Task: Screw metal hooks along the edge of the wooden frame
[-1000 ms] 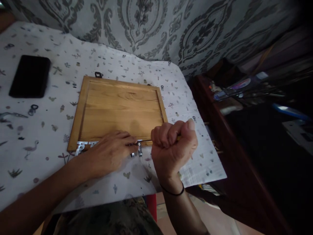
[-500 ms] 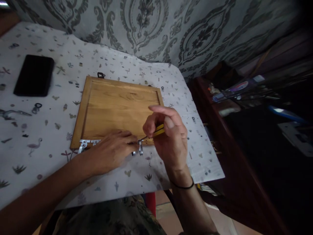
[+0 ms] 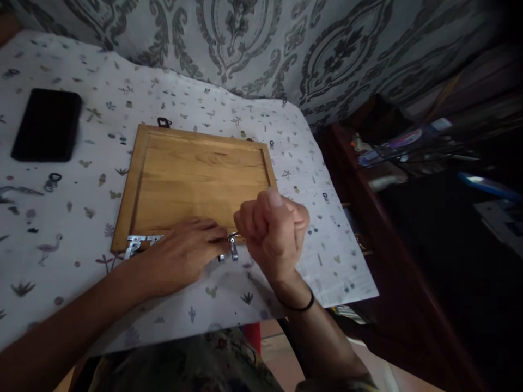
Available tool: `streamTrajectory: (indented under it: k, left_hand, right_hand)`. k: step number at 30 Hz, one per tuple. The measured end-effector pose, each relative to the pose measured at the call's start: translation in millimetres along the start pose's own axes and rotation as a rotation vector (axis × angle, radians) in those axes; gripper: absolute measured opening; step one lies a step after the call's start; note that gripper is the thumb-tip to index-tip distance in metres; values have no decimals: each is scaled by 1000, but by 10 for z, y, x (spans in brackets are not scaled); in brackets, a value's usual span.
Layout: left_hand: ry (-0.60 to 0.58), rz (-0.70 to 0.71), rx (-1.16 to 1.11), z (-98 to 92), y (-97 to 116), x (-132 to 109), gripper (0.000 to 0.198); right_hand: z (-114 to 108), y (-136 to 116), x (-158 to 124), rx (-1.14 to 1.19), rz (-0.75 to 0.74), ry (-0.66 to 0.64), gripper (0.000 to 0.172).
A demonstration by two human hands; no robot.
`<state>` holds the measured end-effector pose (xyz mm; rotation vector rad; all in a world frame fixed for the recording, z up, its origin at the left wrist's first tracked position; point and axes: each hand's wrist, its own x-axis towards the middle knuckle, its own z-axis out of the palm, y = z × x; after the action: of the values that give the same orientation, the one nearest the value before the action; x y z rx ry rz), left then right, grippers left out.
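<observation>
A framed wooden panel (image 3: 204, 185) lies flat on the patterned cloth. Shiny metal fittings sit along its near edge; one fitting (image 3: 134, 244) is at the left corner and another small metal fitting (image 3: 233, 248) is further right. My left hand (image 3: 183, 253) rests over that edge, its fingertips and thumb closed at the right-hand fitting. My right hand (image 3: 273, 231) is in a fist around a screwdriver (image 3: 234, 234). Only its thin shaft shows, reaching to the fitting; the fist hides the handle, which was yellow in the earlier frame.
A black rectangular object (image 3: 47, 125) lies at the left of the cloth-covered table (image 3: 196, 310). Below it is a metal tool (image 3: 18, 191), partly cut off. A patterned curtain (image 3: 245, 43) hangs behind. At the right stands dark furniture (image 3: 392, 272) with assorted items.
My right hand has turned at the wrist and closed tighter, covering the yellow screwdriver handle that showed before. My left hand stays at the fitting. The view has shifted slightly.
</observation>
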<state>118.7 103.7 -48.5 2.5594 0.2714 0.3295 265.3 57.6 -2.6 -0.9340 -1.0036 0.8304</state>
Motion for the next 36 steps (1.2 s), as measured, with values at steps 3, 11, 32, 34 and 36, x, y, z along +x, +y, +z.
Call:
streamTrajectory:
  k: [3, 11, 32, 34, 36]
  left_hand:
    - [-36, -13, 29, -31, 10, 5, 31]
    - [-28, 8, 70, -25, 12, 2, 38]
    - [-22, -25, -49, -54, 27, -20, 25]
    - [-1, -17, -45, -48, 29, -19, 29]
    - [7, -12, -36, -37, 28, -15, 34]
  right_hand:
    - [124, 11, -121, -88, -137, 299, 55]
    - [-55, -32, -61, -33, -1, 77, 49]
    - [175, 74, -162, -98, -173, 388, 55]
    - [191, 85, -178, -122, -179, 463, 55]
    - [177, 73, -164, -120, -156, 477, 55]
